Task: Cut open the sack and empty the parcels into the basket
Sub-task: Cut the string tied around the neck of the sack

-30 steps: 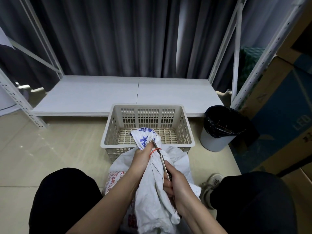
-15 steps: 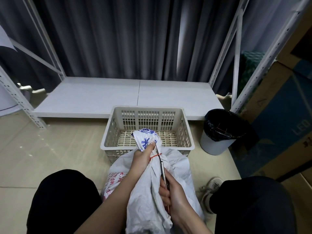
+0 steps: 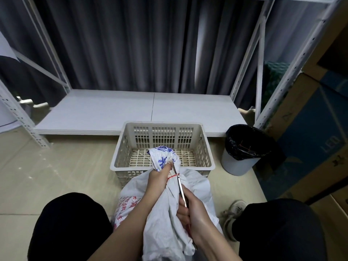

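A white woven sack (image 3: 165, 221) with red and blue print stands between my knees. Its neck is bunched and bound by a red tie (image 3: 172, 176). My left hand (image 3: 157, 179) grips the neck just below the tie. My right hand (image 3: 190, 210) holds scissors (image 3: 181, 189), whose blades point up to the tie on the neck's right side. Just beyond the sack sits a beige slatted plastic basket (image 3: 206, 147); the sack's blue-printed top leans over its near rim. The parcels are hidden inside the sack.
A black-lined waste bin (image 3: 243, 149) stands right of the basket. A low white shelf board (image 3: 135, 112) lies behind it, framed by white rack posts. Cardboard boxes (image 3: 310, 132) are stacked at the right. My knees flank the sack, with a shoe (image 3: 232, 213) beside it.
The scissor blades have slid up along the neck's right side to the red tie. My left hand keeps its grip on the neck.
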Motion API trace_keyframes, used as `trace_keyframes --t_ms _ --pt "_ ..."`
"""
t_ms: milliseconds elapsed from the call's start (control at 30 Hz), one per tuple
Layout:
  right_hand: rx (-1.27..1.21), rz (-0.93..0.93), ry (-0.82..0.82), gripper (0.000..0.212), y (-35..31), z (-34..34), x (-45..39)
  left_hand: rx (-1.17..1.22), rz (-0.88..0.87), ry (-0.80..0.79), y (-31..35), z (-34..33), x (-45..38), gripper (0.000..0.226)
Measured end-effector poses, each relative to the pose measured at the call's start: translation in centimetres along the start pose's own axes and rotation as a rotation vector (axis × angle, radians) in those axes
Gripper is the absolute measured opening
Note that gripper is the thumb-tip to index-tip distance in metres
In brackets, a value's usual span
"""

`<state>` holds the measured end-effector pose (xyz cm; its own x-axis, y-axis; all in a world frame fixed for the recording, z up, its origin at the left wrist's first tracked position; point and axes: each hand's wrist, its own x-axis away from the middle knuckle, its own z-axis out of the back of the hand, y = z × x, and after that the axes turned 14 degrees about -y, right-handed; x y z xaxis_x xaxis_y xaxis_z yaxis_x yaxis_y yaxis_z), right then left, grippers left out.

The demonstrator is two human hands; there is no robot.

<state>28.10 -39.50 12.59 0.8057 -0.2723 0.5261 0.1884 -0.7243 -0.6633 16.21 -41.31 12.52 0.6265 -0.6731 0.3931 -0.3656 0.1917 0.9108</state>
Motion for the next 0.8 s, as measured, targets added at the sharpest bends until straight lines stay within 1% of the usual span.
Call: trace_keyframes --t_ms 100,200,433,567,633,667,767,800 --pt "-0.055 -0.008 -0.021 0.053 0.8 0.3 -0.5 0.049 0.02 -0.017 0.0 0.0 -0.1 0.023" --pt "-0.083 0.001 -0.064 0.051 1.4 0.3 -0.6 0.073 0.032 -0.025 -0.2 0.0 -0.2 0.02" --pt "-0.076 0.005 -0.045 0.056 1.8 0.3 -0.3 0.101 0.029 -0.039 -0.5 0.1 -0.2 0.018" --pt "0.001 0.004 -0.018 0.058 1.4 -0.1 0.2 0.112 0.025 -0.01 -0.2 0.1 -0.4 0.019" --pt "0.061 0.022 0.029 0.061 0.9 -0.3 0.4 0.098 0.033 0.005 -0.2 0.2 -0.4 0.022" --pt "0.109 0.048 0.059 0.06 0.5 -0.3 0.3 0.086 0.033 0.01 -0.1 0.1 -0.4 0.022" --pt "0.232 0.142 0.133 0.046 -0.1 -0.3 -0.5 0.037 -0.008 0.014 0.1 -0.3 -0.2 0.021" --pt "0.278 0.168 0.165 0.047 -0.2 -0.2 -0.6 0.028 -0.02 0.005 0.0 -0.3 -0.2 0.02"
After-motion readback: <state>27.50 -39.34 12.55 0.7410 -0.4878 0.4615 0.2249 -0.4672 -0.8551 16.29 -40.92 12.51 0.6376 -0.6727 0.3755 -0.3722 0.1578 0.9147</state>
